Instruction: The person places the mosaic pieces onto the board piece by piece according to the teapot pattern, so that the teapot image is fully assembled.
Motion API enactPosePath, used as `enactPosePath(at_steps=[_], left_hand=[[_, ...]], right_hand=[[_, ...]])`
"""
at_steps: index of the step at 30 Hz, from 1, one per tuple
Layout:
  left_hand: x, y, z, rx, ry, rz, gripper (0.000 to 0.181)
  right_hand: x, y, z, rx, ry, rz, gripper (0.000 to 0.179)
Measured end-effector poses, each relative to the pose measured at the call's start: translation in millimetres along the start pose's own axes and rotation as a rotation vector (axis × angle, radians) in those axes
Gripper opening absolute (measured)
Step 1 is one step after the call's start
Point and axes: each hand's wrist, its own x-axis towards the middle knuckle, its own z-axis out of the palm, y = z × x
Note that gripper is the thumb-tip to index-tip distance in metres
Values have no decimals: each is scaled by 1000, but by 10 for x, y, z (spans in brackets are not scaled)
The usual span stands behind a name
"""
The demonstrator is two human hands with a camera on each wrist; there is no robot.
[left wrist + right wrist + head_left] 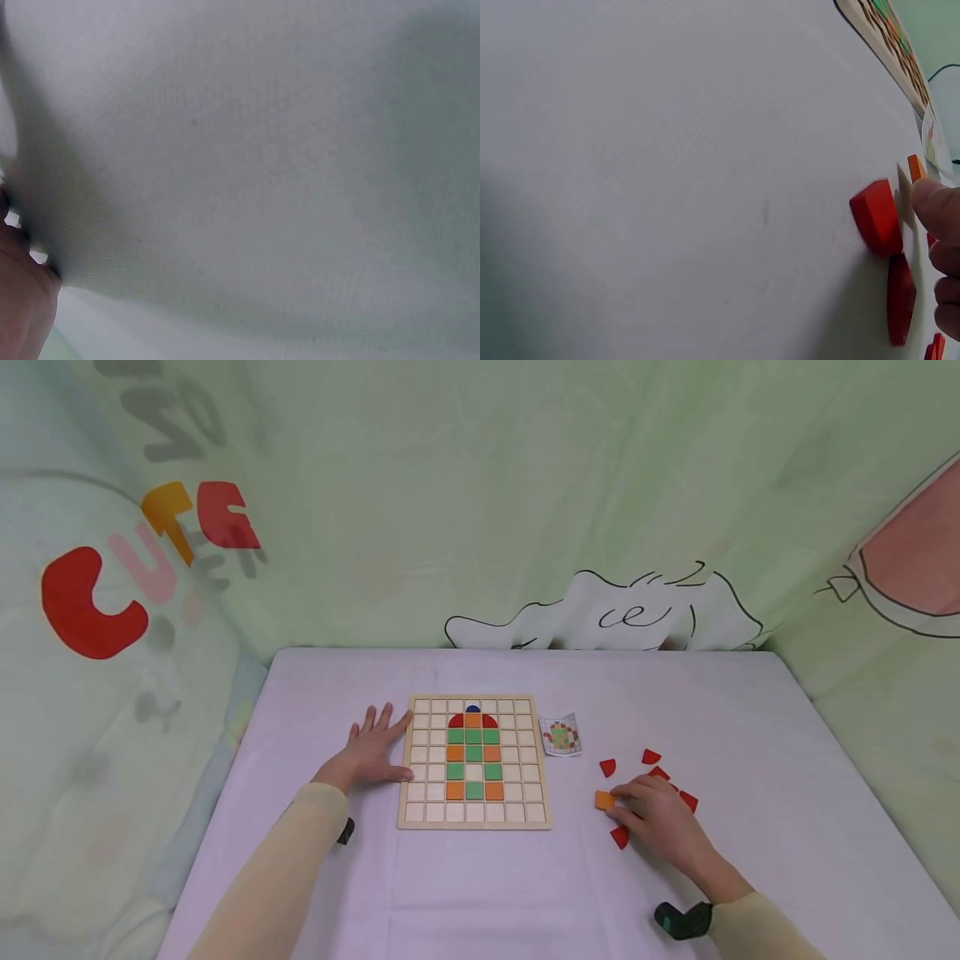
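Note:
A wooden grid board [437, 812] lies on the table, with green, orange, red and blue tiles in its middle columns. One bare cell [474, 772] shows between two green tiles. My left hand [367, 753] rests at the board's left edge, fingers spread, thumb and index finger touching the frame. To the board's right, my right hand [660, 818] pinches an orange square tile [604, 800] between thumb and fingers. The right wrist view shows this orange tile [916, 166] at the thumb tip. Several red tiles [877, 217] lie around that hand, some partly hidden beneath it.
A small pattern card [560, 735] with a coloured grid picture lies against the board's right side. Loose red pieces [651, 757] are scattered on the pale tablecloth [480, 893]. Cloth fills most of the left wrist view.

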Motion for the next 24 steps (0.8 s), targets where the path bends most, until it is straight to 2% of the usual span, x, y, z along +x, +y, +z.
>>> enactPosePath(at_steps=[9, 24], left_hand=[[3, -13, -1, -3, -5, 2, 107], [17, -14, -1, -4, -10, 11, 106]], right_hand=[[164, -269, 31, 42, -6, -25, 30], [593, -915, 227, 89, -47, -177, 27]])
